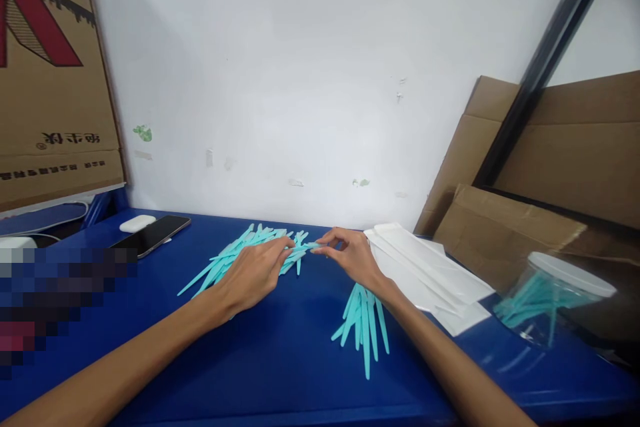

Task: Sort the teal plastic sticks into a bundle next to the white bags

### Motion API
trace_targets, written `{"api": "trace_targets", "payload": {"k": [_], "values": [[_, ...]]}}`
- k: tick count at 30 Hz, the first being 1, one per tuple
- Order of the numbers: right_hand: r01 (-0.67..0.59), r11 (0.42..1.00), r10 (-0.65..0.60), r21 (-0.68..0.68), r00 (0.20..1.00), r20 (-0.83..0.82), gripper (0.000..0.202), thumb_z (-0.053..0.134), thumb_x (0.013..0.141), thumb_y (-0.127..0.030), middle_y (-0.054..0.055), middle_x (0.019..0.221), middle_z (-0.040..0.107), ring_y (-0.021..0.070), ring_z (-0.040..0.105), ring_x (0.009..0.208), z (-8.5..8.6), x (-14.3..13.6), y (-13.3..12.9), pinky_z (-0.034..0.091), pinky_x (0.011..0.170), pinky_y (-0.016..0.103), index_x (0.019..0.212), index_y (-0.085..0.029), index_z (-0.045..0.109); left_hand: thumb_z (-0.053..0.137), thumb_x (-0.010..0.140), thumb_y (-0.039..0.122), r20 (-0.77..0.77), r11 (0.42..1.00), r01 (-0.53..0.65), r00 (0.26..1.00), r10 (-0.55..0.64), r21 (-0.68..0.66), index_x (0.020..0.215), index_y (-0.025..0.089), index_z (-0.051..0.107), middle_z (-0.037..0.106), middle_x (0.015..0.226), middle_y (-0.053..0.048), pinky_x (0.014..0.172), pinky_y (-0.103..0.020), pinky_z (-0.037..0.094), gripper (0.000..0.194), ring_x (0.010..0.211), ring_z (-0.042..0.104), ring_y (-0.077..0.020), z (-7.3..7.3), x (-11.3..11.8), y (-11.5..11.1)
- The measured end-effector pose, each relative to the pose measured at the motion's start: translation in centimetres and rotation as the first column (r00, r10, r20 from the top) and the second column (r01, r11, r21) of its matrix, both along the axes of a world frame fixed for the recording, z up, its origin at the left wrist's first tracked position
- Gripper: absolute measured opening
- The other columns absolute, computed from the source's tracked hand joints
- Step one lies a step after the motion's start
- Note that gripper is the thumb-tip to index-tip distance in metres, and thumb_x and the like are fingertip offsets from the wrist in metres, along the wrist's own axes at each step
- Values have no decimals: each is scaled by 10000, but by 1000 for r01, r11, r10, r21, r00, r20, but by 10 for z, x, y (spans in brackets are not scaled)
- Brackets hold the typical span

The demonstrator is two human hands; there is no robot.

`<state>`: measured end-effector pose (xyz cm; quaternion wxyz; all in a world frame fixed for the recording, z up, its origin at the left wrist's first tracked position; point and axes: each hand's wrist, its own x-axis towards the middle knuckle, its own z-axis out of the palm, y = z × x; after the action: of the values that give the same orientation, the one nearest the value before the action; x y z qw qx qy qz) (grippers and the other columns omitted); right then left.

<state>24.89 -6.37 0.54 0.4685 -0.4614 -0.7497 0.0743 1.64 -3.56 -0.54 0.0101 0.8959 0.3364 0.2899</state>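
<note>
My left hand (260,267) reaches over a pile of teal plastic sticks (227,258), its thumb and fingers pinched on the left end of a teal stick. From the other side, my right hand (350,253) pinches the right end of a teal stick (306,246) between thumb and forefinger. Loose sticks lie just under and behind this spot. Below my right wrist a second bunch of teal sticks (367,327) fans out on the blue table (280,360). Whether both hands hold one and the same stick is hard to tell.
White sheets or bags (430,273) lie right of my right hand. A clear jar (550,297) with teal sticks stands at the right. A phone (157,235) and a white case (137,223) are at the back left. Cardboard (520,240) leans at the right.
</note>
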Motion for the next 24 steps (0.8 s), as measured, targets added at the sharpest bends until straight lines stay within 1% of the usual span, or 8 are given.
{"api": "trace_targets", "payload": {"k": [4, 8, 11, 15, 18, 20, 22, 24], "values": [[-27, 1000, 26, 14, 999, 23, 231, 709, 820, -439, 32, 797, 742, 164, 652, 650, -4, -2, 0, 495, 591, 269, 814, -210, 737, 279, 1007, 321, 5, 999, 31, 999, -31, -15, 1149, 234, 557, 702, 949, -44, 641, -291, 426, 324, 746, 646, -198, -2, 1, -1], [-25, 998, 26, 59, 1000, -6, 261, 704, 820, -458, 43, 764, 728, 166, 640, 641, -6, -6, -1, 470, 560, 265, 781, -203, 742, 302, 998, 308, 17, 1000, 7, 1000, -7, 1, 1122, 230, 572, 702, 855, -36, 609, -289, 414, 307, 689, 639, -197, -2, 2, -2], [-23, 998, 23, 64, 1000, -4, 264, 700, 825, -458, 42, 759, 724, 165, 637, 644, -8, -7, -2, 462, 555, 262, 774, -201, 738, 307, 999, 304, 20, 1000, 13, 1000, -13, 13, 1133, 227, 578, 711, 921, -48, 626, -293, 431, 312, 733, 653, -200, -4, 2, -2], [-27, 999, 21, 42, 988, 153, 234, 669, 858, -443, 29, 835, 737, 158, 646, 681, -7, -4, -1, 463, 598, 258, 832, -216, 719, 303, 1003, 278, -21, 997, 27, 999, -26, 69, 1168, 227, 597, 703, 1035, -73, 676, -304, 460, 340, 867, 641, -212, -7, 4, 0], [24, 1000, -22, 0, 933, 359, 223, 632, 886, -455, 11, 928, 741, 150, 656, 702, 1, 9, 3, 457, 635, 256, 949, -255, 707, 313, 993, 256, -52, 984, -39, 997, 49, 174, 1095, 207, 639, 692, 954, -106, 724, -346, 463, 345, 937, 579, -251, -6, 5, 4], [122, 993, -105, -10, 891, 443, 246, 614, 891, -477, 8, 930, 742, 159, 663, 716, 7, 24, 6, 444, 620, 253, 999, -274, 702, 318, 984, 247, -55, 967, -113, 990, 128, 230, 1041, 183, 651, 677, 872, -125, 753, -394, 450, 344, 942, 543, -283, -1, 3, 8], [235, 971, -185, -50, 862, 472, 251, 586, 906, -474, 9, 799, 738, 174, 665, 700, 12, 44, 10, 435, 594, 254, 946, -262, 715, 319, 974, 241, -66, 947, -185, 976, 209, 264, 982, 163, 654, 665, 821, -137, 766, -437, 427, 345, 933, 524, -311, 4, 0, 13], [280, 942, -163, -185, 863, 477, 246, 605, 893, -454, 11, 671, 716, 172, 656, 628, 14, 65, 13, 440, 565, 252, 873, -241, 726, 322, 959, 232, -105, 926, -248, 952, 288, 286, 910, 153, 657, 655, 809, -153, 755, -458, 408, 348, 918, 514, -333, 7, -4, 17]]}}
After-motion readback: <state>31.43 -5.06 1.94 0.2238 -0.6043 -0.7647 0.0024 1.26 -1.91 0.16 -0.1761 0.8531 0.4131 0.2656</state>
